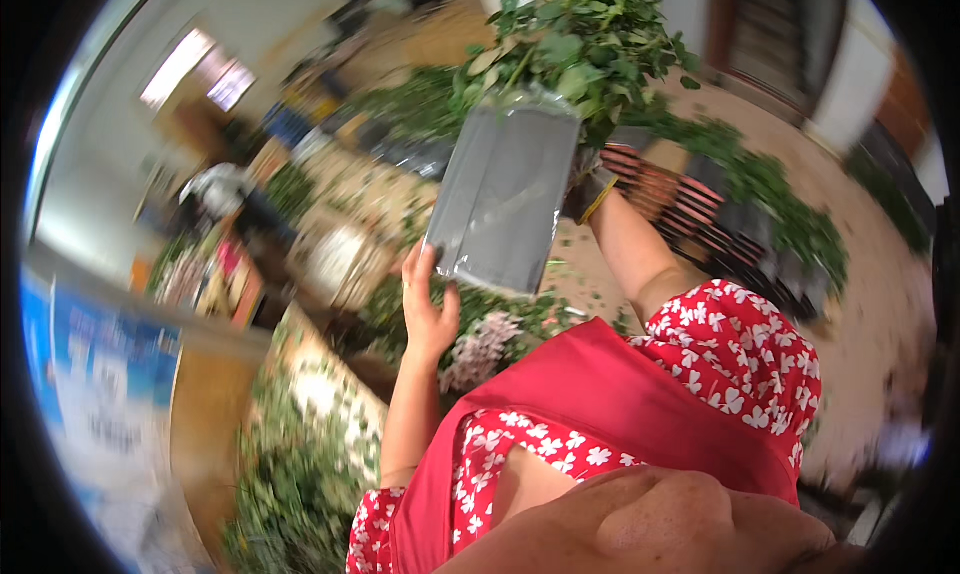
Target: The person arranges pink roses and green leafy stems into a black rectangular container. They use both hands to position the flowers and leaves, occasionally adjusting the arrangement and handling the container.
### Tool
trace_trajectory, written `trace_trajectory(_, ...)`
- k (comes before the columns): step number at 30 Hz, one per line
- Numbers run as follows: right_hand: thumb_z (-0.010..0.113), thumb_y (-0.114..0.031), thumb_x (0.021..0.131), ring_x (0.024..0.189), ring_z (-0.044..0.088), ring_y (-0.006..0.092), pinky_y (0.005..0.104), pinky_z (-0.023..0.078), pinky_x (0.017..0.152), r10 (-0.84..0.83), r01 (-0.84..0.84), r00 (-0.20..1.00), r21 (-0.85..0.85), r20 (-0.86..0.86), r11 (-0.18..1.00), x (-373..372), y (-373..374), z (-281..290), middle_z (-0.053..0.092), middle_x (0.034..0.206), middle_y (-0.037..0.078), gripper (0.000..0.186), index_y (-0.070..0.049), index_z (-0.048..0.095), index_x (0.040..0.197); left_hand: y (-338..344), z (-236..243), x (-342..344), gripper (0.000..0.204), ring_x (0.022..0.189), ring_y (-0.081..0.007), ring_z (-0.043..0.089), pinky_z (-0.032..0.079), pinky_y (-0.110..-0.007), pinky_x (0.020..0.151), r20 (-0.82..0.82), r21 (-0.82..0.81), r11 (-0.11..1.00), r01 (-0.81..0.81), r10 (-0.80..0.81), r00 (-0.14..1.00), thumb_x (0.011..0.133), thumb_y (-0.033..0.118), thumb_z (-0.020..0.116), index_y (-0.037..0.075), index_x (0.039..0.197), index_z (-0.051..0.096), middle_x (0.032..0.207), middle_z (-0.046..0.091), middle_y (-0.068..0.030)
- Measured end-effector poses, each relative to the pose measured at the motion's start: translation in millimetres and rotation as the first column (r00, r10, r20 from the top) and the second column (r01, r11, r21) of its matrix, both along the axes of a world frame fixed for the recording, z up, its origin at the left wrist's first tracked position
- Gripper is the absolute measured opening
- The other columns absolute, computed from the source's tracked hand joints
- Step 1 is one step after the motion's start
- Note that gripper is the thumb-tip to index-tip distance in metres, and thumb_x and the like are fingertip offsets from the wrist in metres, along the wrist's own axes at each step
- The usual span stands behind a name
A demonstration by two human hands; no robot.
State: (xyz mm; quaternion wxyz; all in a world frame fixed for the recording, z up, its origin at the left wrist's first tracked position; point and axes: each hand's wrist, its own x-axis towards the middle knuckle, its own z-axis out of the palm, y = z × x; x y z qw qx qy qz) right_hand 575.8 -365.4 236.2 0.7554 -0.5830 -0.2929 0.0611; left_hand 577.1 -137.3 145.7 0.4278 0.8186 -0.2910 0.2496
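A bundle of leafy green stems [580, 59] is held up in front of me, its lower part wrapped in a flat grey sleeve [510, 184] under clear plastic. My right hand [592, 192], in a dark work glove with a yellowish cuff, grips the bundle at its right side; the fingers are mostly hidden behind it. At the sleeve's lower left corner is my bare left hand [428, 309], fingers stretched upward and thumb apart, fingertips against the edge. What the sleeve encloses cannot be seen.
Stacked wrapped bundles [745, 214] with green leaves lie on the floor [850, 374] at right. Below my hands are pale pink flowers [482, 349] and foliage. A worktable [335, 404] strewn with leaves stands at lower left. Another person [225, 199] bends over farther left.
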Motion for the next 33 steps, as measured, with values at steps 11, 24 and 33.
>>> trace_trajectory(11,0.049,-0.036,0.101,0.102,0.056,0.0190,0.0332,0.047,0.083,-0.816,0.825,0.516,-0.107,-0.261,0.555,-123,-227,-87,0.056,0.119,0.006,0.042,-0.009,0.047,0.133,-244,-134,0,0.057,0.125,-0.0371,0.052,0.046,-0.041,0.102,-0.258,0.089,0.640,0.763,-0.726,0.638,0.083,-0.006,0.056,0.007,0.139,0.049,0.138,0.051,-0.0198)
trace_trajectory(24,0.048,-0.037,0.101,0.108,0.054,0.0208,0.0353,0.045,0.087,-0.911,0.941,-0.063,-0.328,-0.409,0.082,-172,-564,-220,0.053,0.125,0.007,0.045,-0.010,0.044,0.137,-556,-239,9,0.071,0.111,-0.0317,0.056,0.052,-0.039,0.092,-0.087,0.392,0.161,0.906,-0.974,0.210,0.081,0.018,0.066,0.010,0.146,0.041,0.122,0.052,-0.0128)
trace_trajectory(33,0.048,-0.038,0.101,0.112,0.053,0.0220,0.0367,0.044,0.090,-0.875,0.800,0.064,-0.500,-0.480,0.333,25,-728,-368,0.051,0.129,0.007,0.047,-0.011,0.041,0.139,-661,-305,98,0.062,0.110,-0.0317,0.057,0.055,-0.038,0.089,-0.225,0.586,0.435,0.684,-0.723,0.653,0.083,0.007,0.056,0.007,0.144,0.046,0.119,0.055,-0.0140)
